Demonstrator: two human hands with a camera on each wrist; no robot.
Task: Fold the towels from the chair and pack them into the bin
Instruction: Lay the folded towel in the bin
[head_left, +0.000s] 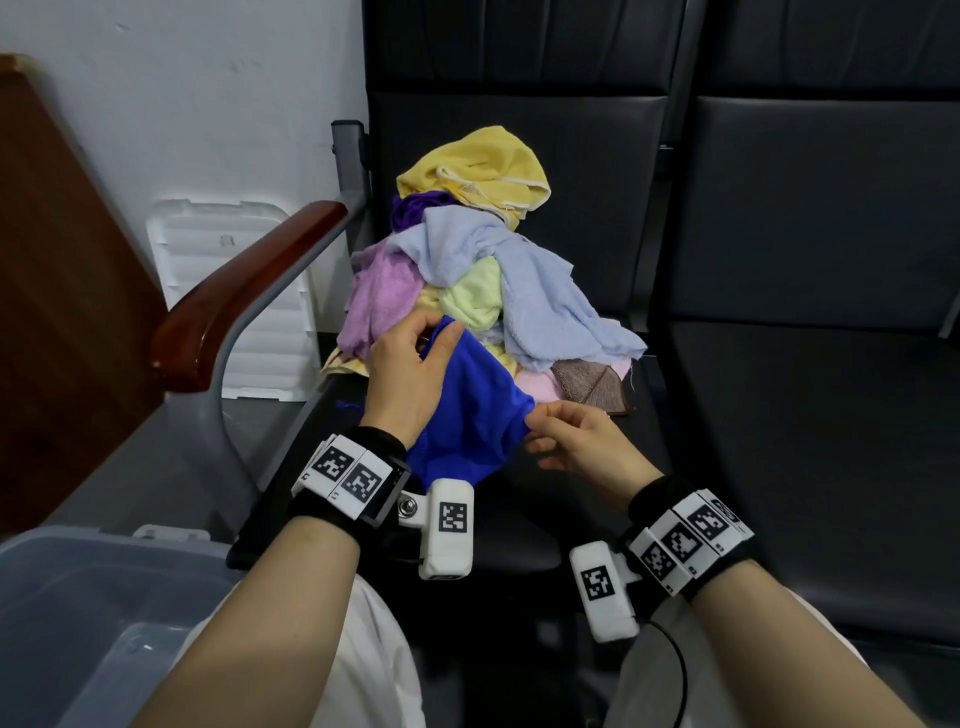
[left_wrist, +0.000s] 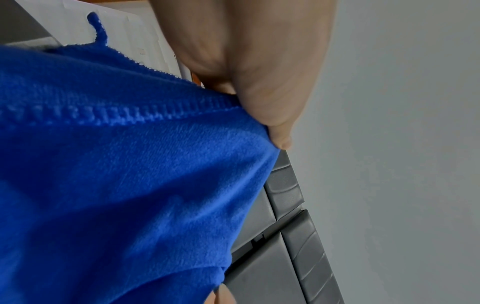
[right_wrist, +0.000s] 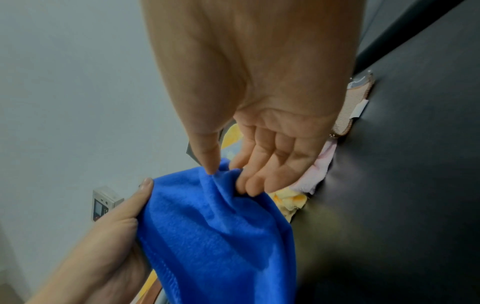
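Blue towel: a bright blue fleece towel (head_left: 470, 415) is held up in the lower centre of the head view, just in front of the pile, with its lower part hanging over the front of the seat; a stitched hem is seen across the left wrist view (left_wrist: 124, 115).
Left hand: the left hand (head_left: 410, 374) is closed on the upper edge of the blue towel, the cloth pinched under the thumb (left_wrist: 275, 115).
Right hand: the right hand (head_left: 582, 441) is pinching the right corner of the blue towel between thumb and fingertips (right_wrist: 249, 185), the remaining fingers loosely curled.
Towel pile: a heap of crumpled towels (head_left: 483, 270) in yellow, purple, pale blue, lilac, light green, pink and brown is stacked at the centre of the frame, against the left side of the seat.
Chair: a black padded chair seat (head_left: 582, 499) is left bare to the right of and below the pile; a red-brown wooden armrest (head_left: 244, 291) bounds it at the left.
Bin: a translucent grey plastic bin (head_left: 78, 613) is seen at the lower left corner, beside the chair, well apart from both hands; its open top is partly cut off by the frame edge.
Neighbouring seat: a second black seat (head_left: 810, 415) fills the right of the frame.
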